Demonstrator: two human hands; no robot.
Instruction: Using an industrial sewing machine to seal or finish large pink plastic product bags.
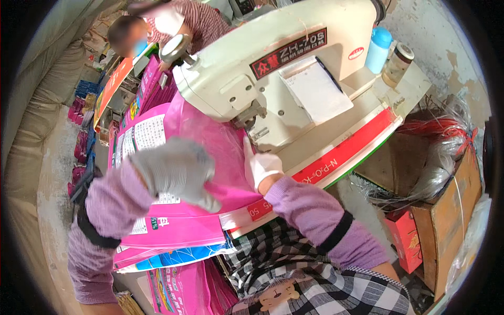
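Observation:
A glossy pink bag (220, 142) with white printed panels lies under the head of a cream industrial sewing machine (220, 86). My left hand (176, 170), in a grey knit glove, lies on top of the bag, its thumb apart from the fingers. Close to the needle area, my right hand (263, 167) in a white glove grips the bag's right edge, one finger pointing along it. The fingertips under the bag's edge are hidden. More pink bags are stacked below, with a blue and white one (184, 257) among them.
A blue bottle (378, 51) and a lidded jar (398, 64) stand on the machine table at right. A white tray (317, 92) is on the machine. Clear plastic strands (446, 152) hang over a cardboard box (449, 231). Across the machine, a person (178, 29) stands beside more bags.

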